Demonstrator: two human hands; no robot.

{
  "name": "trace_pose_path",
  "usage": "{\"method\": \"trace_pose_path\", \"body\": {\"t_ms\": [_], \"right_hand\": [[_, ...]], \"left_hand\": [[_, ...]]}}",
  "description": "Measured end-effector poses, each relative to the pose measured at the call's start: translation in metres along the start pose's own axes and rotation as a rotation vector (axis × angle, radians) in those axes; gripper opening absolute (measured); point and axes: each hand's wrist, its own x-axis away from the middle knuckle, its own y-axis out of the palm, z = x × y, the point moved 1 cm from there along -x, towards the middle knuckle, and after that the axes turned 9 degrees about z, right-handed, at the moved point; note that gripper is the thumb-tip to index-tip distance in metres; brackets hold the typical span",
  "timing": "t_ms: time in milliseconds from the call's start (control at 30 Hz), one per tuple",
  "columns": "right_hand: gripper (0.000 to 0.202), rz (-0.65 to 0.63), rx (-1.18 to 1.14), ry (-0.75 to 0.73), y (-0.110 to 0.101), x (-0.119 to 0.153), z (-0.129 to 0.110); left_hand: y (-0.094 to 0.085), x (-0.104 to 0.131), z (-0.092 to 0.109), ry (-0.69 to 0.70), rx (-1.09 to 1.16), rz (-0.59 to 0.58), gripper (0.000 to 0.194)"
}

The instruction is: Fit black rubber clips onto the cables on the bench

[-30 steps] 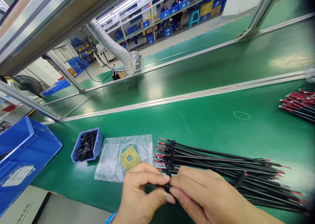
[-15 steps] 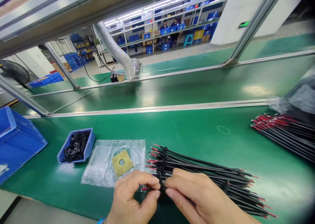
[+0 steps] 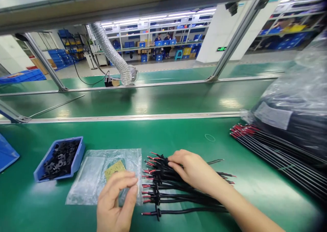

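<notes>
Several black cables (image 3: pixel 189 210) with red stripped wire ends lie in a row on the green bench, small black clips (image 3: pixel 156 191) fitted near their left ends. My right hand (image 3: pixel 191 167) pinches the far cables of the row close to their clips; the fingertips partly hide the spot. My left hand (image 3: pixel 117 198) is held over the right part of a clear plastic bag (image 3: pixel 87 177), thumb and fingers apart and holding nothing. Partly covered by that hand, a yellowish square plate (image 3: pixel 113 167) lies on the bag.
Left of the bag stands a blue bin (image 3: pixel 79 157) of small black parts. At the right, a bundle of black cables (image 3: pixel 270 157) lies before a large plastic-wrapped pack (image 3: pixel 301 99). A thin rubber band (image 3: pixel 209 137) rests on the bench. A foil duct (image 3: pixel 109 51) hangs behind.
My hands have parted: the left moved off the near cable, leftward over the bag, and its fingers opened. The right moved to the far cables. The view turned right.
</notes>
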Motion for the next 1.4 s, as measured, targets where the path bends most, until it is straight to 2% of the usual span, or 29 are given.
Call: {"method": "trace_pose_path", "body": {"t_ms": [233, 400, 467, 600, 633, 700, 767, 867, 933, 1000, 1067, 1133, 1233, 1333, 1400], "right_hand": [[0.026, -0.055, -0.025, 0.068, 0.012, -0.003, -0.005], [0.030, -0.118, -0.056, 0.107, -0.005, -0.005, 0.003], [0.046, -0.144, -0.055, 0.132, -0.017, -0.002, 0.006], [0.118, -0.384, -0.021, 0.173, -0.029, 0.016, 0.003], [0.128, -0.433, -0.005, 0.170, -0.029, 0.022, 0.000], [0.133, -0.430, 0.028, 0.140, -0.028, 0.032, -0.005], [0.121, -0.346, 0.059, 0.103, -0.027, 0.036, -0.008], [0.069, -0.199, 0.080, 0.081, -0.025, 0.030, -0.010], [0.039, -0.126, 0.066, 0.082, -0.023, 0.019, -0.009], [0.029, -0.105, 0.049, 0.083, -0.018, 0.006, -0.008], [0.020, -0.117, 0.032, 0.074, -0.011, -0.005, -0.007], [0.013, -0.123, 0.011, 0.066, -0.004, -0.012, -0.008], [0.011, -0.109, -0.013, 0.070, 0.004, -0.016, -0.008], [0.014, -0.084, -0.033, 0.067, 0.010, -0.013, -0.005], [0.017, -0.068, -0.044, 0.063, 0.012, -0.011, -0.004]], "left_hand": [[0.001, 0.002, -0.004, 0.008, 0.004, -0.024, 0.021], [-0.002, 0.002, -0.004, 0.008, -0.023, -0.024, 0.020], [-0.007, 0.005, -0.003, -0.019, -0.023, -0.025, 0.019], [-0.019, 0.013, -0.002, -0.111, 0.040, -0.049, 0.014], [-0.022, 0.015, -0.003, -0.144, 0.048, -0.048, 0.012], [-0.026, 0.020, -0.007, -0.194, 0.044, -0.054, 0.010], [-0.030, 0.023, -0.011, -0.207, 0.034, -0.078, 0.011], [-0.034, 0.022, -0.013, -0.186, 0.017, -0.101, 0.011], [-0.033, 0.013, -0.009, -0.158, -0.013, -0.120, 0.010], [-0.025, -0.006, 0.000, -0.105, -0.062, -0.189, 0.011], [-0.008, -0.033, 0.009, -0.030, -0.132, -0.303, 0.017], [0.017, -0.061, 0.016, 0.057, -0.218, -0.434, 0.026], [0.059, -0.095, 0.014, 0.142, -0.373, -0.675, 0.029], [0.088, -0.112, 0.003, 0.152, -0.386, -0.830, 0.018], [0.098, -0.114, -0.003, 0.145, -0.371, -0.887, 0.013]]}}
